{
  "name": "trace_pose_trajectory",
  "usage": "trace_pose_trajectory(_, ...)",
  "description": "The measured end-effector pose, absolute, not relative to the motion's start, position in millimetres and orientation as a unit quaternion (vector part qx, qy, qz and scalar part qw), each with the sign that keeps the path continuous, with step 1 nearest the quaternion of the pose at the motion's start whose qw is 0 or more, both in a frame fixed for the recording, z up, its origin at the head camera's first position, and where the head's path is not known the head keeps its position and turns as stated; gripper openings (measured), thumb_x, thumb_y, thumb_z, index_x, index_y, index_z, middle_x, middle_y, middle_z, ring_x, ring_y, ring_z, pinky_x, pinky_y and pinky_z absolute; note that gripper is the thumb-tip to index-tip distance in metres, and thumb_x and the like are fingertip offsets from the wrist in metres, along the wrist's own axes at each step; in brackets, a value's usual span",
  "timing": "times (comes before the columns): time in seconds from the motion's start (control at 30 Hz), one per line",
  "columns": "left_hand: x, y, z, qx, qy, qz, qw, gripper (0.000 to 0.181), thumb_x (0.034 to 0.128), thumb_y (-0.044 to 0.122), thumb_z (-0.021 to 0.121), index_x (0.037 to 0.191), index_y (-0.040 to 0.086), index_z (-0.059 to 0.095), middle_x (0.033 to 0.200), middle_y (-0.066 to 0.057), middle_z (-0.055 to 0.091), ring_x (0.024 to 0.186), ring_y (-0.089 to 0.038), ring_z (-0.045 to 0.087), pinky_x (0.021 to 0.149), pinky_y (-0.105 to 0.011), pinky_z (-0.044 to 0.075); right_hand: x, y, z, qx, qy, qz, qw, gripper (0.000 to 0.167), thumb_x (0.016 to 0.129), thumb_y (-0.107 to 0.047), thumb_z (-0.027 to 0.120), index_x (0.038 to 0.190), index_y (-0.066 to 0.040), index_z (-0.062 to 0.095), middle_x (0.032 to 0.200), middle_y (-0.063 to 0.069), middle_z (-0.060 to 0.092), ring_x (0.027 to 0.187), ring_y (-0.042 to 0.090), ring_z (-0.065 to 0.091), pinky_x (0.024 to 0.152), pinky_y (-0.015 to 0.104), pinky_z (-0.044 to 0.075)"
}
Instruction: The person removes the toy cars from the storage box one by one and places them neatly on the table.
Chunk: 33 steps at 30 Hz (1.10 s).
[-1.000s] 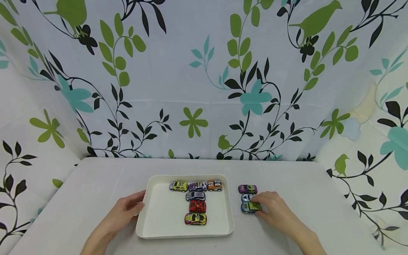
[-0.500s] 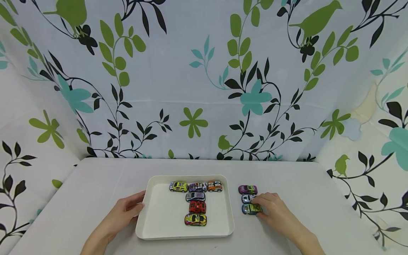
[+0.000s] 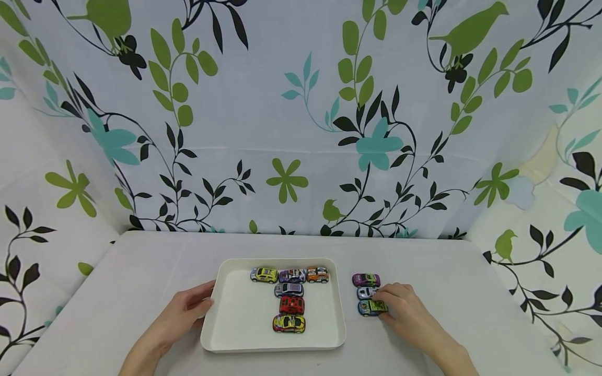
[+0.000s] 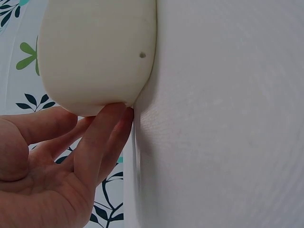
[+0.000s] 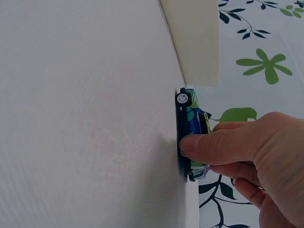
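Currently, hands well apart. Right hand (image 3: 406, 308) pinches the green-and-blue toy car (image 3: 371, 308), thumb low on its side; car is on the table, right of the tray, nearest in a row of three. Judgement: light, level pressure suits, since the silver-blue toy car (image 3: 365, 293) lies just beyond. Purple toy car (image 3: 366, 280) farthest. Left hand (image 3: 183, 308), fingers fairly straight, touches the left wall of the white tray (image 3: 230, 313); gentle contact should suffice. Inside, six toy cars (image 3: 289, 290) form a T. Table (image 3: 174, 261): white, pale. Room: cloth (image 3: 230, 104) printed with leaves and birds behind and both sides.
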<state>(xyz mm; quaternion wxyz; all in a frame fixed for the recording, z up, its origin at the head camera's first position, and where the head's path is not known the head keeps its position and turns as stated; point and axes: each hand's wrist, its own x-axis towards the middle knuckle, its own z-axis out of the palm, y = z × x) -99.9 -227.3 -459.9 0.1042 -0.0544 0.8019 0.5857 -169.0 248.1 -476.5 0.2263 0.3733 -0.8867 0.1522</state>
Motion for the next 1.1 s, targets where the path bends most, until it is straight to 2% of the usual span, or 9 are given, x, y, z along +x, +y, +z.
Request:
trace_pose_trajectory(0.57, -99, -226, -458, -0.049, 0.799, 0.59, 0.105, 0.053, 0.103, 0.008, 0.053, 0.151, -0.005, 0.036, 0.152, -0.031, 0.039, 0.128, -0.04, 0.055, 0.091, -0.045, 0.058, -161, 245, -466, 0.332, -0.909, 0.155, 0.199, 0.041, 0.062, -0.009, 0.093, 0.099, -0.013, 0.075, 0.101, -0.007, 0.07, 0.094, 0.011, 0.063, 0.083, 0.037, 0.052)
trace_pose_trajectory(0.8, -98, -227, -456, -0.045, 0.8, 0.59, 0.103, 0.054, 0.1028, 0.009, 0.054, 0.151, -0.006, 0.035, 0.152, -0.032, 0.039, 0.127, -0.04, 0.055, 0.091, -0.045, 0.058, -161, 238, -453, 0.307, -0.918, 0.201, 0.152, 0.038, 0.07, -0.007, 0.089, 0.104, -0.012, 0.075, 0.106, -0.005, 0.071, 0.098, 0.015, 0.066, 0.085, 0.036, 0.058)
trace_pose_trajectory(1.1, -99, -227, -456, -0.049, 0.801, 0.587, 0.107, 0.053, 0.103, 0.008, 0.053, 0.151, -0.006, 0.035, 0.151, -0.032, 0.04, 0.127, -0.04, 0.056, 0.091, -0.045, 0.058, -170, 212, -439, 0.303, -0.918, 0.236, 0.098, 0.036, 0.076, -0.012, 0.087, 0.111, -0.01, 0.075, 0.111, -0.002, 0.071, 0.104, 0.018, 0.067, 0.089, 0.037, 0.058)
